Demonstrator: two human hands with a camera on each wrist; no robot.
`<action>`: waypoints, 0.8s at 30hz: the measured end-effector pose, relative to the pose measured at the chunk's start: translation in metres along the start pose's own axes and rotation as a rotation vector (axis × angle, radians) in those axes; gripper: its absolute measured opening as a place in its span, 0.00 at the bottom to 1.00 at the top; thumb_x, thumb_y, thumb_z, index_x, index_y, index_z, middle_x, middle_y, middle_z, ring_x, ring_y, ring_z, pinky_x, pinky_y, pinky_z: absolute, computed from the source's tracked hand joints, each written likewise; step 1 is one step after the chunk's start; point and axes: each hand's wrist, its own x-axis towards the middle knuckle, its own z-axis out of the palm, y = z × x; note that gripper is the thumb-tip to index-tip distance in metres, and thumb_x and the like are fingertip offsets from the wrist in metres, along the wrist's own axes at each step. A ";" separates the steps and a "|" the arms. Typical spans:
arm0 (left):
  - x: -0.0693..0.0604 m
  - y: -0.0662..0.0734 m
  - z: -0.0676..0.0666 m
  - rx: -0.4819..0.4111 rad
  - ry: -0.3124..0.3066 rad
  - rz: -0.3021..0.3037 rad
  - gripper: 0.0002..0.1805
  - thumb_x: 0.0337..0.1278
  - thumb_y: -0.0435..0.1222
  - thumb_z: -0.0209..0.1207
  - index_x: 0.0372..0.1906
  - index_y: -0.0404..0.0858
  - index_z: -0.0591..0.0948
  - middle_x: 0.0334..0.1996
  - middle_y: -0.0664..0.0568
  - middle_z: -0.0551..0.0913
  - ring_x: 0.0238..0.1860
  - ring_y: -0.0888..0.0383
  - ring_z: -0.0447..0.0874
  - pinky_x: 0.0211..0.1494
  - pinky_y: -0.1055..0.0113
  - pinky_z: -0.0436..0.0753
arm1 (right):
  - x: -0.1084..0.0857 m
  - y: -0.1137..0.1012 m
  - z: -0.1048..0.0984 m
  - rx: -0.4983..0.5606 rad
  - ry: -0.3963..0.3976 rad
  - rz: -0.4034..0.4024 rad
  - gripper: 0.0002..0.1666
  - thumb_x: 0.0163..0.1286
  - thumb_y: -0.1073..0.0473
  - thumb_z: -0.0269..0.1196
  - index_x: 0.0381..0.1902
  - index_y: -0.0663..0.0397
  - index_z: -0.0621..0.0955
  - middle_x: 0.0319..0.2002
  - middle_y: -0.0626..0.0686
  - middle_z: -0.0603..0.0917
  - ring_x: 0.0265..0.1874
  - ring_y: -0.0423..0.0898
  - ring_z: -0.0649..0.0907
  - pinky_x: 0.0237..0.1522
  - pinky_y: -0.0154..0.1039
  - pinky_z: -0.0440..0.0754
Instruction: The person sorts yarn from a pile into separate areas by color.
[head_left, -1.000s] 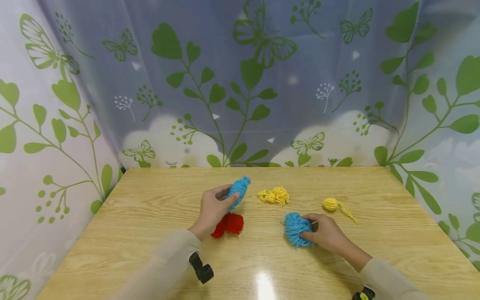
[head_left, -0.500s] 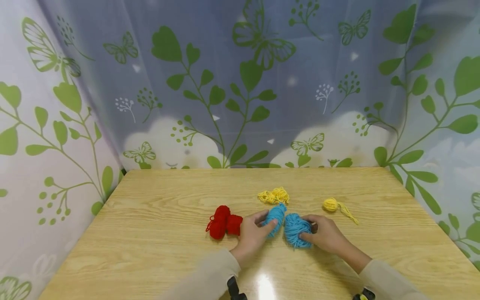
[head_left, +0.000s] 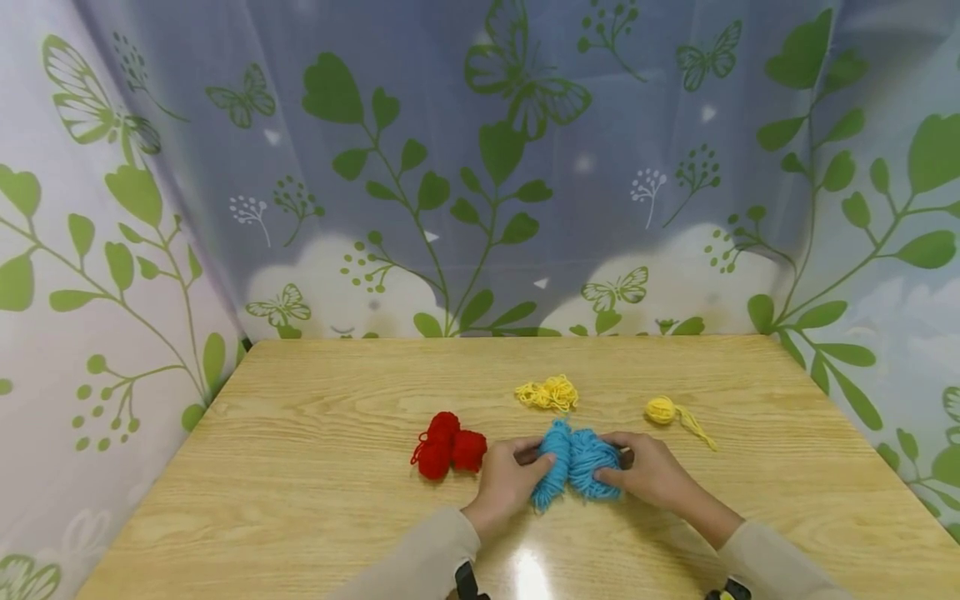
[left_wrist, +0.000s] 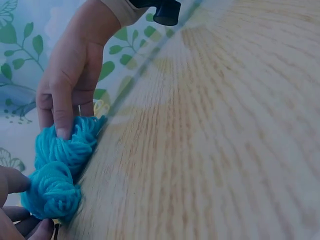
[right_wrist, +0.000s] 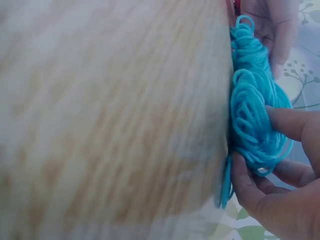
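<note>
Two bundles of blue yarn lie side by side, touching, at the middle front of the table. My left hand (head_left: 508, 482) holds the narrower left blue yarn bundle (head_left: 553, 467) between thumb and fingers. On the other side, my right hand (head_left: 651, 472) grips the rounder blue yarn bundle (head_left: 592, 465), its thumb on the near face. In the left wrist view the two bundles (left_wrist: 65, 150) press together against the wooden surface. The right wrist view shows loops of the rounder bundle (right_wrist: 255, 120) between my right thumb and fingers, with a loose strand hanging below.
Several red yarn balls (head_left: 450, 447) sit clustered left of my left hand. Behind the blue bundles lies a loose yellow yarn tangle (head_left: 549, 392). A small yellow yarn ball (head_left: 662, 409) with a trailing tail is at the right. A patterned curtain (head_left: 480, 208) borders the wooden table (head_left: 315, 400).
My left hand has carried its blue yarn bundle rightward from over the red balls, set it against the other bundle and tilted it. My right hand has stayed nearly in place.
</note>
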 end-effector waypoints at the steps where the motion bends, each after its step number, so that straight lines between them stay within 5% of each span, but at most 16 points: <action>1: 0.000 0.000 0.000 0.006 0.002 -0.004 0.20 0.57 0.37 0.65 0.52 0.30 0.82 0.46 0.44 0.85 0.47 0.53 0.84 0.47 0.65 0.83 | 0.000 -0.001 -0.001 0.015 -0.013 0.005 0.33 0.57 0.56 0.71 0.58 0.66 0.77 0.49 0.61 0.83 0.37 0.46 0.83 0.34 0.38 0.82; 8: 0.000 0.000 0.002 0.027 0.001 0.034 0.19 0.56 0.35 0.66 0.50 0.28 0.82 0.44 0.44 0.86 0.44 0.55 0.84 0.44 0.67 0.84 | -0.003 -0.005 -0.003 0.136 -0.075 0.031 0.35 0.61 0.53 0.69 0.60 0.70 0.74 0.53 0.65 0.80 0.41 0.51 0.84 0.36 0.41 0.84; 24: 0.001 -0.004 0.005 -0.013 -0.016 0.054 0.20 0.55 0.34 0.66 0.51 0.27 0.81 0.44 0.40 0.85 0.45 0.53 0.85 0.44 0.69 0.84 | 0.000 -0.002 0.001 0.075 -0.033 0.013 0.31 0.58 0.58 0.71 0.57 0.70 0.77 0.50 0.64 0.82 0.38 0.48 0.83 0.35 0.39 0.83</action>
